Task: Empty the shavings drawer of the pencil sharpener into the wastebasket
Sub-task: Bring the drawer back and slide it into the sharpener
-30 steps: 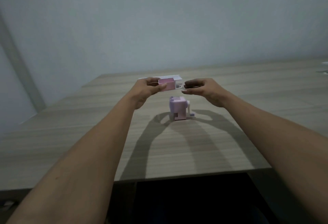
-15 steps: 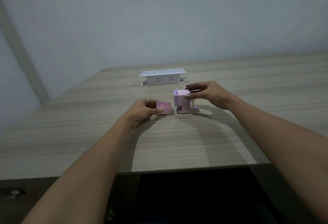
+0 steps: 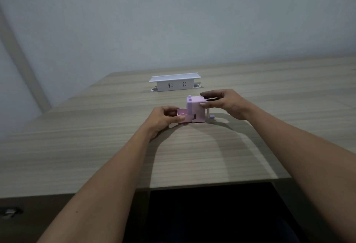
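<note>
A small lilac pencil sharpener (image 3: 196, 108) stands upright on the wooden table (image 3: 96, 146), its crank handle (image 3: 211, 116) pointing right. My right hand (image 3: 225, 103) grips the sharpener's upper body between thumb and fingers. A pink shavings drawer (image 3: 182, 112) sits at the sharpener's left side, partly inside its lower opening, and looks empty. My left hand (image 3: 163, 117) pinches the drawer's left end. No wastebasket is in view.
A white pop-up socket box (image 3: 174, 83) stands on the table behind the sharpener. The table's near edge runs below my forearms, with a dark gap (image 3: 212, 214) under it. A grey wall rises behind the table.
My left hand brought the drawer down from the air to the table and slid it against the sharpener's left opening. My right hand came down and took hold of the sharpener's top.
</note>
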A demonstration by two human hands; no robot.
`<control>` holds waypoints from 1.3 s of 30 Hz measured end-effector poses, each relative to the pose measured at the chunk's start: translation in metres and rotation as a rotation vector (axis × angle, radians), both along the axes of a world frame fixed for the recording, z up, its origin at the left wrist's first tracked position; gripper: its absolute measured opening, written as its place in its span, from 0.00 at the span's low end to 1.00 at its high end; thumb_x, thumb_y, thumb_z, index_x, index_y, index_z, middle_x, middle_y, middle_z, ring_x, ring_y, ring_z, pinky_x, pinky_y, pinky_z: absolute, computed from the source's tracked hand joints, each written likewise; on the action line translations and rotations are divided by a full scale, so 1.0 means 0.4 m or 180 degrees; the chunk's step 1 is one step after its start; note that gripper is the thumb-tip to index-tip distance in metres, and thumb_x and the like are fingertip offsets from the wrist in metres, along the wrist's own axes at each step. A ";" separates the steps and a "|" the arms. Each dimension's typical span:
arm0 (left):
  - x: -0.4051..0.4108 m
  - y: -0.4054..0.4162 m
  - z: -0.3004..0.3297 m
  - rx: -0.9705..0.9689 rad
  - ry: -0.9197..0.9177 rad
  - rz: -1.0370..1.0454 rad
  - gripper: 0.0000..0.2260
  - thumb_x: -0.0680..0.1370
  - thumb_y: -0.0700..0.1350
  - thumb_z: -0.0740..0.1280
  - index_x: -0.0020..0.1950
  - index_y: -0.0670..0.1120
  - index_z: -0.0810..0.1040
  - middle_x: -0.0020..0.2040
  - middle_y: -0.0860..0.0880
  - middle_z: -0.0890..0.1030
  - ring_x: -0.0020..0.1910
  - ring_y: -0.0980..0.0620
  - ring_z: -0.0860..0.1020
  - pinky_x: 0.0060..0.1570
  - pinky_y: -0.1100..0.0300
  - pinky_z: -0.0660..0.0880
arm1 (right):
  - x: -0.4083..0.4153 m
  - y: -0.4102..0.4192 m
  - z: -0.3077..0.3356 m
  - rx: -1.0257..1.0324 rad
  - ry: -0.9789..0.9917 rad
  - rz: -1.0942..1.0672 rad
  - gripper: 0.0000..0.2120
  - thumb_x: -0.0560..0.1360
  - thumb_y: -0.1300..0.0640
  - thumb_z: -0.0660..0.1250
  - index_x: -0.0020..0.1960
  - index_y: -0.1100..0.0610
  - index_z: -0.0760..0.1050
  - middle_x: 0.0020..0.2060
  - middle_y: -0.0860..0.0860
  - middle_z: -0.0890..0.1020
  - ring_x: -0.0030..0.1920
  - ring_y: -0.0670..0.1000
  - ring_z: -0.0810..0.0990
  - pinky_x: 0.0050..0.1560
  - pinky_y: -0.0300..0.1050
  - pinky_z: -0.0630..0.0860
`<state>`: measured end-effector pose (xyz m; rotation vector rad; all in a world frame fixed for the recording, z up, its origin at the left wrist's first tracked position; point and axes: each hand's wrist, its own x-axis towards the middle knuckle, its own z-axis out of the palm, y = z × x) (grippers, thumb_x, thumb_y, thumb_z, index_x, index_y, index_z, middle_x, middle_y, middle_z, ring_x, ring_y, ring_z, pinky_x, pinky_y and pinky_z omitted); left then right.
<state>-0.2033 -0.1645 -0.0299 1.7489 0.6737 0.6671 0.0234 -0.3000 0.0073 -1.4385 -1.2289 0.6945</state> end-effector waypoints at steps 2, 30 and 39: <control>0.013 -0.006 0.001 0.0016 0.0044 -0.0016 0.23 0.70 0.38 0.79 0.64 0.39 0.81 0.56 0.41 0.87 0.47 0.52 0.84 0.49 0.64 0.81 | 0.002 0.002 -0.002 0.0019 0.0018 0.0006 0.27 0.69 0.63 0.79 0.67 0.61 0.80 0.60 0.52 0.85 0.60 0.50 0.85 0.50 0.30 0.78; 0.149 0.053 0.123 0.0433 -0.0323 -0.0030 0.20 0.72 0.43 0.78 0.64 0.44 0.83 0.57 0.48 0.87 0.58 0.51 0.84 0.61 0.58 0.79 | 0.105 0.095 0.062 0.0007 -0.0272 0.0061 0.28 0.68 0.60 0.81 0.66 0.62 0.80 0.57 0.53 0.87 0.59 0.48 0.85 0.62 0.42 0.77; 0.281 0.184 0.179 0.0439 -0.0347 0.0039 0.23 0.72 0.44 0.79 0.66 0.43 0.82 0.59 0.47 0.86 0.58 0.52 0.84 0.62 0.58 0.79 | 0.227 0.223 0.115 0.0155 -0.0296 -0.0069 0.26 0.67 0.60 0.81 0.64 0.61 0.82 0.56 0.53 0.87 0.60 0.51 0.85 0.60 0.41 0.78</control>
